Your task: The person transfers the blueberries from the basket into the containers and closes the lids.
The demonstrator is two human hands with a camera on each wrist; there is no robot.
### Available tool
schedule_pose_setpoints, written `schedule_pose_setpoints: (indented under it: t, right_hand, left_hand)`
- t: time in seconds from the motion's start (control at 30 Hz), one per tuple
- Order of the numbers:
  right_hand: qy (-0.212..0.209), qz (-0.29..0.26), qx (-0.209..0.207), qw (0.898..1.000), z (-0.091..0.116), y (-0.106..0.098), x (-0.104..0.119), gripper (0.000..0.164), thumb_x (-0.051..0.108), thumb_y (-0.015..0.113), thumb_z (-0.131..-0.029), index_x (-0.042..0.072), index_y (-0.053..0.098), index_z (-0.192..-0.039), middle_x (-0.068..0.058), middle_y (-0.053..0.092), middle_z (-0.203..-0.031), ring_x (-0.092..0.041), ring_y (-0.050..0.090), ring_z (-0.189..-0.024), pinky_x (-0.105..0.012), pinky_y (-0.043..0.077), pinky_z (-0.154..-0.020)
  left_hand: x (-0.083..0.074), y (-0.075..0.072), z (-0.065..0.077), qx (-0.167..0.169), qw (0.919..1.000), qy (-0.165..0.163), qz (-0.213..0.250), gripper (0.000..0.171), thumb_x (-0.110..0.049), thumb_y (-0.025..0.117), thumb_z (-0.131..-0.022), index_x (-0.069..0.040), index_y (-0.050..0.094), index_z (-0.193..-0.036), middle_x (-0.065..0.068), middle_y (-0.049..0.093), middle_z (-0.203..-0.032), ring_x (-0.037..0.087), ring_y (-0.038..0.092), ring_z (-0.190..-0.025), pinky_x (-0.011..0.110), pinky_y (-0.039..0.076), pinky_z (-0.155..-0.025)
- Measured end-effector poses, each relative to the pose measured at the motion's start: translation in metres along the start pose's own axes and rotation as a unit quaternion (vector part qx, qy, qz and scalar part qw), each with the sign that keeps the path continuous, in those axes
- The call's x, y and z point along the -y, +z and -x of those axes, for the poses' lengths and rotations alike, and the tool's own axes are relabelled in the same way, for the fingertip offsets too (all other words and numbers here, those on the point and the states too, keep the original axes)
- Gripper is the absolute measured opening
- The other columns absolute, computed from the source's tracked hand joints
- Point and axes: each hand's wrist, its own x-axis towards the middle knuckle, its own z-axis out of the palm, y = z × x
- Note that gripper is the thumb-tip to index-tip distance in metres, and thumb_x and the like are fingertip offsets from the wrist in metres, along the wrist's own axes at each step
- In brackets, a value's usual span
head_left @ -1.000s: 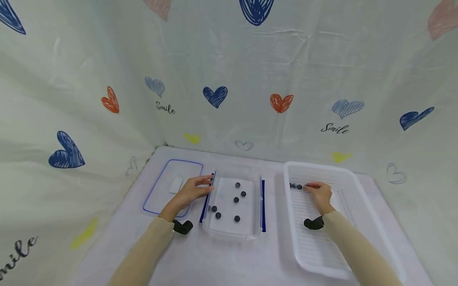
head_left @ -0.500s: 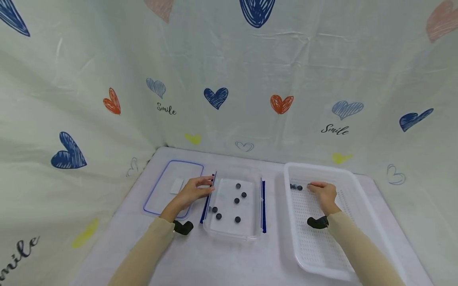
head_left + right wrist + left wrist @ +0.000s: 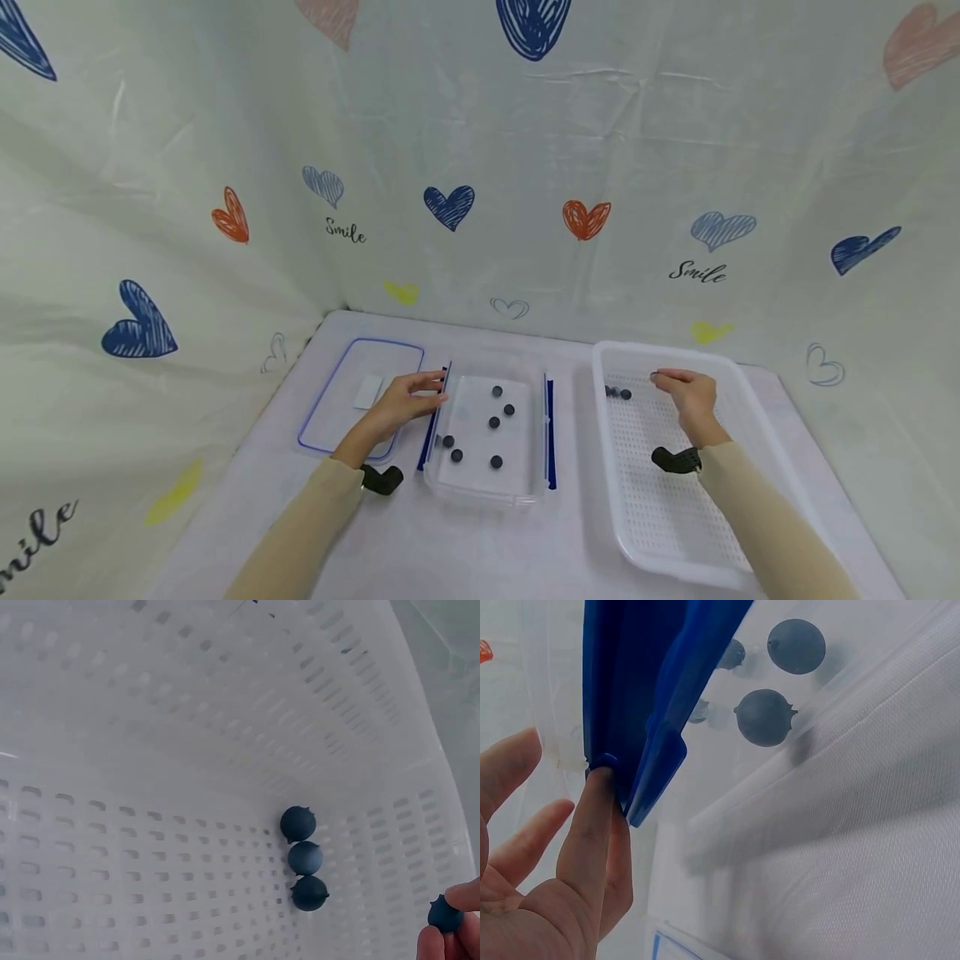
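Observation:
My right hand [image 3: 692,402] pinches a blueberry [image 3: 445,915] between thumb and fingertips, raised over the far part of a white perforated basket [image 3: 626,533]. Three more dark blueberries [image 3: 305,858] sit in a row along the basket's wall. My left hand [image 3: 401,407] is at the left side of a clear plastic box [image 3: 480,498]. Its fingers are fairly straight, and one fingertip touches the base of the box's blue latch [image 3: 641,697], which is swung outward. Several blueberries [image 3: 494,422] lie spread over the floor of the box.
A clear lid with a blue seal [image 3: 330,387] lies left of the box, partly behind the left hand. Another blue latch [image 3: 552,433] hangs out on the box's right side. A white curtain printed with hearts [image 3: 480,150] stands behind the table [image 3: 450,550].
My right hand has lifted a blueberry away from the row in the basket, moving up and slightly right with it. My left hand stays at the box's side.

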Motion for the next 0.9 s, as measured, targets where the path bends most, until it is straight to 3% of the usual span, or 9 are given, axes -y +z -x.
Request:
schedule_pose_setpoints:
  t: [0.1, 0.23, 0.53, 0.77, 0.9]
  right_hand:
    - [-0.004, 0.009, -0.002, 1.000, 0.002, -0.001, 0.007, 0.040, 0.011, 0.074, -0.090, -0.013, 0.064, -0.122, 0.017, 0.066, -0.079, -0.018, 0.055, -0.103, -0.052, 0.029, -0.115]
    - [-0.009, 0.002, -0.003, 1.000, 0.003, -0.002, 0.014, 0.038, 0.010, 0.075, -0.089, -0.012, 0.066, -0.119, 0.019, 0.066, -0.077, -0.012, 0.055, -0.100, -0.048, 0.033, -0.114]
    - [-0.023, -0.002, 0.000, 1.000, 0.011, 0.001, 0.024, 0.040, 0.011, 0.074, -0.090, -0.012, 0.065, -0.121, 0.019, 0.065, -0.080, -0.015, 0.053, -0.107, -0.048, 0.034, -0.113]
    - [-0.046, 0.012, 0.020, 0.999, 0.021, 0.001, 0.031, 0.044, 0.017, 0.073, -0.093, -0.011, 0.063, -0.126, 0.009, 0.068, -0.098, -0.020, 0.053, -0.113, -0.051, 0.032, -0.113]
    - [-0.050, 0.000, 0.042, 0.998, 0.026, 0.002, 0.037, 0.047, 0.019, 0.073, -0.093, -0.011, 0.061, -0.128, 0.009, 0.067, -0.100, -0.022, 0.051, -0.118, -0.051, 0.030, -0.115]
  left_hand:
    - [0.001, 0.000, 0.000, 0.000, 1.0000, -0.001, 0.002, 0.056, -0.016, 0.073, -0.093, -0.004, 0.052, -0.144, 0.022, 0.055, -0.137, 0.031, 0.059, -0.119, 0.038, 0.053, -0.096]
    - [0.001, -0.001, 0.000, -0.002, 1.0000, 0.000, -0.005, 0.057, -0.017, 0.073, -0.093, -0.004, 0.052, -0.145, 0.022, 0.055, -0.137, 0.031, 0.060, -0.118, 0.039, 0.052, -0.097]
    - [0.002, -0.002, -0.001, -0.003, 0.9998, 0.004, -0.018, 0.057, -0.018, 0.073, -0.093, -0.004, 0.052, -0.144, 0.022, 0.056, -0.133, 0.029, 0.062, -0.113, 0.039, 0.053, -0.096]
    - [0.001, -0.002, 0.000, 0.011, 0.9999, 0.005, 0.009, 0.058, -0.015, 0.072, -0.094, -0.002, 0.049, -0.145, 0.024, 0.052, -0.139, 0.033, 0.058, -0.120, 0.038, 0.053, -0.096]
    - [0.001, -0.002, 0.001, 0.014, 0.9998, 0.010, 0.007, 0.058, -0.015, 0.071, -0.094, 0.000, 0.048, -0.145, 0.025, 0.052, -0.139, 0.032, 0.060, -0.118, 0.037, 0.053, -0.096]
